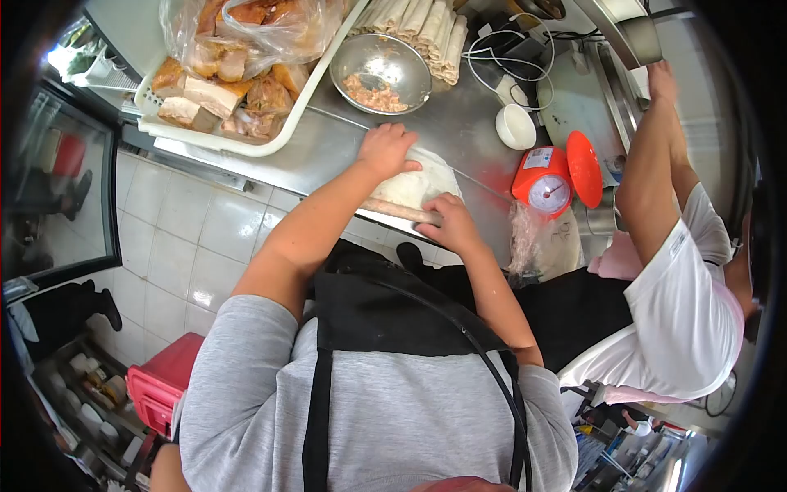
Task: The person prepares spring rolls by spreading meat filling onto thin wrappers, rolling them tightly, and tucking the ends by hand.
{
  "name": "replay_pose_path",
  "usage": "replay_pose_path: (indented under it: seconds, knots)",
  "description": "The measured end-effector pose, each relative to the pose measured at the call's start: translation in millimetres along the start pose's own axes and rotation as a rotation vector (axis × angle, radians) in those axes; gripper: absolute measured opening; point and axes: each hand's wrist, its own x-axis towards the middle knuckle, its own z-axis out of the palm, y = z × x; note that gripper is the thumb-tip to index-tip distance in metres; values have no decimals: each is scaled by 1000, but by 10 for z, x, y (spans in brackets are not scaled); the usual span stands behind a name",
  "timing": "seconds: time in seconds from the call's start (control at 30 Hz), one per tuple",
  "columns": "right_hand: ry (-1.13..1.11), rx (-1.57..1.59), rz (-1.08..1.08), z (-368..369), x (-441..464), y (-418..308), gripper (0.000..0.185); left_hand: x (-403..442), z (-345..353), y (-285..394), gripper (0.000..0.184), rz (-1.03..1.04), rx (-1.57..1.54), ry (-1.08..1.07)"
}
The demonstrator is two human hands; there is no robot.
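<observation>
A flat white sheet of dough (416, 184) lies at the counter's near edge, dusted with flour. My left hand (388, 152) rests on its far left edge, fingers apart and holding nothing. A wooden rolling pin (398, 210) lies across the near side of the sheet. The fingers of my right hand (453, 225) are wrapped round the pin's right end. Beyond my left hand stands a steel bowl (392, 59) with minced filling (373, 96) in it. Pale rolls (422, 29) are stacked behind the bowl.
A white tray (283, 135) of browned meat blocks (211, 94) stands on the left. To the right are a white bowl (515, 126), a red scale (543, 182), a plastic bag (525, 234) and a white cable (545, 61). A co-worker's arm (656, 156) reaches along the right side.
</observation>
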Motion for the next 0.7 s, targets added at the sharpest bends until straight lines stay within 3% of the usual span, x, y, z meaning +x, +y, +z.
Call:
replay_pose_path:
  seconds: [0.6, 0.7]
  knots:
    - [13, 83, -68, -46, -222, 278, 31, -25, -19, 8, 46, -17, -31, 28]
    - [54, 14, 1, -105, -190, 224, 31, -20, -24, 2, 45, -21, -32, 10]
